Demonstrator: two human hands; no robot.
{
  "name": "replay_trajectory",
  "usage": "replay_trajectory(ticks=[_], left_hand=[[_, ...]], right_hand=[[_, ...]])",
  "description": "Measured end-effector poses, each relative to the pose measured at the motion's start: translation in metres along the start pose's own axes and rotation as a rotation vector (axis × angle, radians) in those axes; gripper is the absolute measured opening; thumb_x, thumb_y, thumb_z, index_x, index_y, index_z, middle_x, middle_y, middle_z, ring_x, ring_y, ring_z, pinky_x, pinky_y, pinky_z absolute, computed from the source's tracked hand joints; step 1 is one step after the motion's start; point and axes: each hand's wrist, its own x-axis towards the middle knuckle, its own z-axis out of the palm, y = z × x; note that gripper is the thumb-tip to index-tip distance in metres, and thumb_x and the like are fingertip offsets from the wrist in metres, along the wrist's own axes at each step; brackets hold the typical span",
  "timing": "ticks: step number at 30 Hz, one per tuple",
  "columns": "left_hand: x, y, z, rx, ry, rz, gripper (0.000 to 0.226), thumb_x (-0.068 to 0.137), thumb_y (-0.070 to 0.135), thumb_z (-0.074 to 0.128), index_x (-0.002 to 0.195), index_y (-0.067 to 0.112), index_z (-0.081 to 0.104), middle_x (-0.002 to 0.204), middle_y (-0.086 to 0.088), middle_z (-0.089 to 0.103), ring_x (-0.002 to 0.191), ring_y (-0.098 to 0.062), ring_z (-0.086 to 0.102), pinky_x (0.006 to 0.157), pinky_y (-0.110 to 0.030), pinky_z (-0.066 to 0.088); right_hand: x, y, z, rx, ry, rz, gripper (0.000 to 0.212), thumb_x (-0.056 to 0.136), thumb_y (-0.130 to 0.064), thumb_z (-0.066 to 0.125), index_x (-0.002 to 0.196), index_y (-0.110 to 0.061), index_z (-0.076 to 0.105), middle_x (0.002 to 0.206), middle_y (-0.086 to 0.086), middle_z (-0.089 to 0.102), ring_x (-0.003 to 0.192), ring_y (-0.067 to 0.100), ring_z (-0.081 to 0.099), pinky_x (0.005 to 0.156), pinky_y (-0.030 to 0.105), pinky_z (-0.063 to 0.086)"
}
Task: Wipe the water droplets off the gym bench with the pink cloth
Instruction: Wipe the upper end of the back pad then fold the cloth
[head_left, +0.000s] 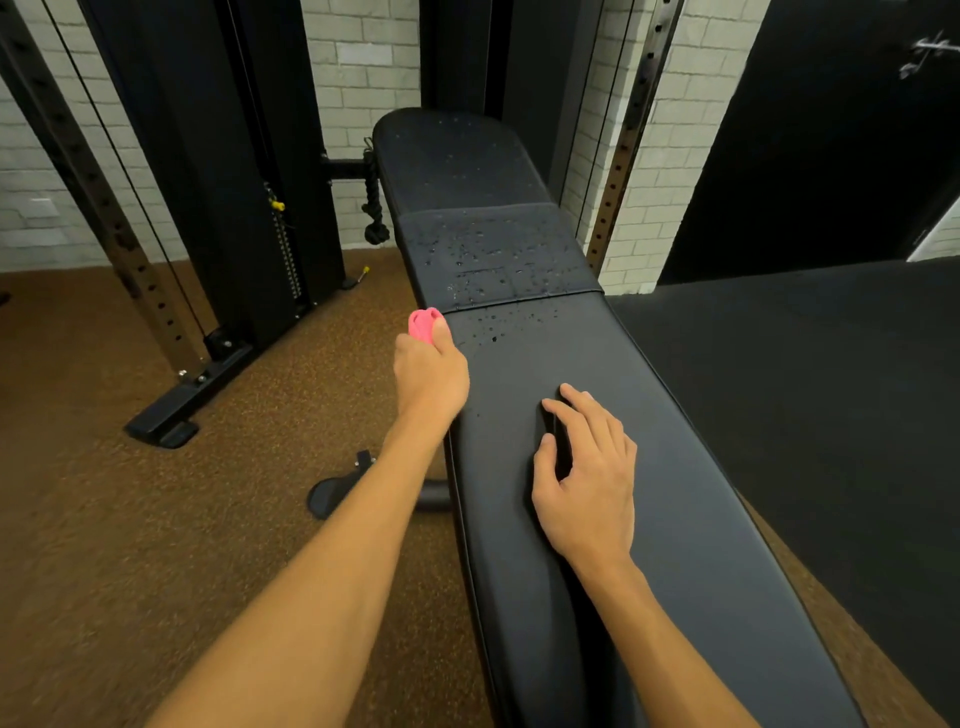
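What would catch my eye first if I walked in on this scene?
The bright pink cloth stands out most, bunched in the left hand at the left edge of the long black gym bench. Next come the water droplets speckling the bench's middle and far pads, just beyond the cloth. The right hand rests flat on the dry-looking near pad.
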Motion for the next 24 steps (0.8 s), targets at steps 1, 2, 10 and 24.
replay_trajectory(ticks=[1,2,10,24], left_hand=[[0.004,0.002,0.002,-0.014,0.002,-0.004,0.056,0.114,0.048,0.033,0.142,0.0,0.043,0.121,-0.008,0.052,0.097,-0.02,0.054,0.079,-0.032,0.039],[0.003,0.0,0.003,-0.022,0.001,0.0,0.059,0.114,0.049,0.032,0.146,0.001,0.042,0.13,-0.01,0.054,0.108,-0.023,0.055,0.086,-0.036,0.041],[-0.069,-0.051,-0.001,0.243,-0.006,0.359,0.071,0.114,0.043,0.028,0.171,0.015,-0.004,0.179,-0.004,-0.003,0.165,-0.019,0.002,0.129,-0.032,0.007],[-0.053,-0.055,-0.004,0.608,0.014,0.716,0.058,0.114,0.033,0.039,0.169,0.027,0.024,0.179,-0.006,0.001,0.166,-0.026,-0.001,0.129,-0.046,0.026]], right_hand=[[0.0,0.0,0.0,0.001,-0.001,0.003,0.037,0.101,-0.022,0.059,0.138,-0.025,0.066,0.155,-0.011,0.055,0.151,0.011,0.042,0.121,0.034,0.034],[0.0,0.001,0.0,0.0,0.001,0.004,0.037,0.101,-0.021,0.059,0.138,-0.025,0.066,0.155,-0.011,0.055,0.151,0.011,0.042,0.12,0.034,0.034],[-0.001,0.001,0.0,0.007,-0.002,0.008,0.038,0.101,-0.025,0.056,0.138,-0.025,0.066,0.156,-0.012,0.055,0.151,0.009,0.042,0.121,0.031,0.032],[-0.002,0.005,0.0,0.04,0.01,-0.003,0.036,0.101,-0.02,0.058,0.136,-0.023,0.067,0.156,-0.012,0.056,0.152,0.009,0.042,0.12,0.031,0.034]])
